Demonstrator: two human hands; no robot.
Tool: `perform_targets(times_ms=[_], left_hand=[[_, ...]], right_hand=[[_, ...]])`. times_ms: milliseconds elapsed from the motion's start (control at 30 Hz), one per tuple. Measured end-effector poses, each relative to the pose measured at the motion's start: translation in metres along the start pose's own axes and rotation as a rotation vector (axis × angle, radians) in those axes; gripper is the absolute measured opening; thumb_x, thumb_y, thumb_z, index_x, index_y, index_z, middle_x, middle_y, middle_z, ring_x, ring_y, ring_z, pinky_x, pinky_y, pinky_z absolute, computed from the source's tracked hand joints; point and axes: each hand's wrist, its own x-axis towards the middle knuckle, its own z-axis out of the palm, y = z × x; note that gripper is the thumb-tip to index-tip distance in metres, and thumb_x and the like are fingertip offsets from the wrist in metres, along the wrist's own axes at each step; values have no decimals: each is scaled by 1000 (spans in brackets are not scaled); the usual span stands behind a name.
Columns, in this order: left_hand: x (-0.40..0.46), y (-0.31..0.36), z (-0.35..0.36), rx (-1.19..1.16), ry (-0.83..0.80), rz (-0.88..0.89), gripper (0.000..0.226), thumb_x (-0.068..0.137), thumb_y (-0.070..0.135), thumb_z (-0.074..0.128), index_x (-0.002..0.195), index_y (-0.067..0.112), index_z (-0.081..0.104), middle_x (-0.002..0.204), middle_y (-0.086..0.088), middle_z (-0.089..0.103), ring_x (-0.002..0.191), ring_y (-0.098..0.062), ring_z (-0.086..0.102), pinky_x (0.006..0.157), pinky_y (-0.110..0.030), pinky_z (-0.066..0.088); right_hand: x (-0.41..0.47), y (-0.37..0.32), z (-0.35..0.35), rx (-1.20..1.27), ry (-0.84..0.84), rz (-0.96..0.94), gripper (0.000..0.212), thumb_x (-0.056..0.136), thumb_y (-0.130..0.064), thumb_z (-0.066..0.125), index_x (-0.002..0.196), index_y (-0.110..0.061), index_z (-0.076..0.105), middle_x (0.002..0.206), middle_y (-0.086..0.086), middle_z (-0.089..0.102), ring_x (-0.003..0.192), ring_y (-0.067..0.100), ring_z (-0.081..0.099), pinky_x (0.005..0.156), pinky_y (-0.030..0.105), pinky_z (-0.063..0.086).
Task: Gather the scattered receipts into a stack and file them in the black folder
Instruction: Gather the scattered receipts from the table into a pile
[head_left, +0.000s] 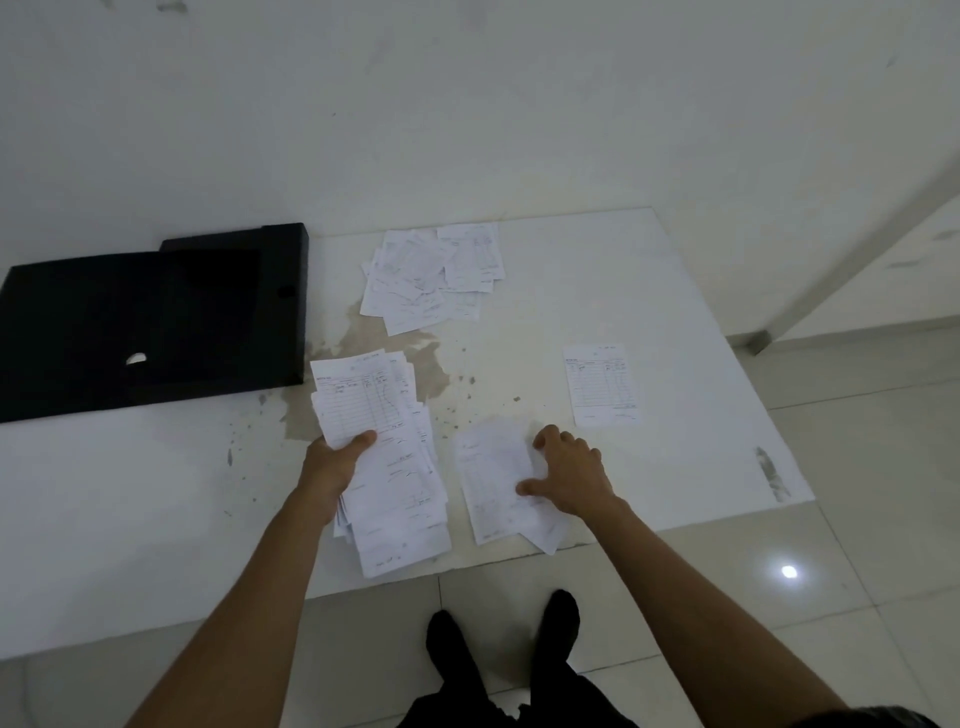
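Observation:
White printed receipts lie on a white stained table (156, 493). My left hand (332, 462) grips a loose, fanned stack of receipts (384, 452) near the table's front. My right hand (571, 475) rests with spread fingers on a small pile of receipts (493, 478) just right of that stack. A single receipt (602, 384) lies alone further right. Another heap of receipts (431, 275) sits at the back middle. The black folder (145, 327) lies flat at the table's left, apart from both hands.
A white wall runs behind the table. The table's right edge (753, 389) and front edge border a tiled floor. My dark shoes (498, 639) stand below the front edge. A grey post (852, 228) slants at the right.

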Motion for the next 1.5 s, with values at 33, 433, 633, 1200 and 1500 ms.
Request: perform_targets(times_ms=[33,433,633,1200,1500], left_hand=[[0,1,0,0,-7,3,35,87,25,71,118,11,63,109,-8,65,98,-26,62,86,-38,49],[13,24,16,21,-57,20,28,88,25,70,112,14,61,107,-9,67,92,-25,64,80,-42,51],[28,33,36,-14,-36,12,32,86,24,73,114,12,64,108,-9,68,97,-29,65,88,-45,53],[46,62,100,-51,-40,19,36,84,22,75,116,9,65,109,-11,68,99,-29,65,90,-43,52],[37,85,120,-209,-171,34,37,84,20,74,120,14,64,113,-7,69,103,-27,65,89,-44,53]], right_hand=[[1,0,-1,-3,8,11,62,78,-55,78,121,-19,53,119,3,54,112,26,54,95,40,40],[34,33,-41,454,336,404,30,90,-41,71,94,-12,61,105,10,49,97,30,54,76,37,44],[61,42,-55,438,346,546,68,80,-38,83,132,-15,45,132,18,43,120,39,49,100,47,44],[83,59,-71,310,252,509,53,83,-41,72,122,-16,47,114,8,67,114,34,56,97,42,34],[101,69,-100,1279,39,151,37,86,-10,79,121,-13,68,123,11,74,110,29,73,96,48,59]])
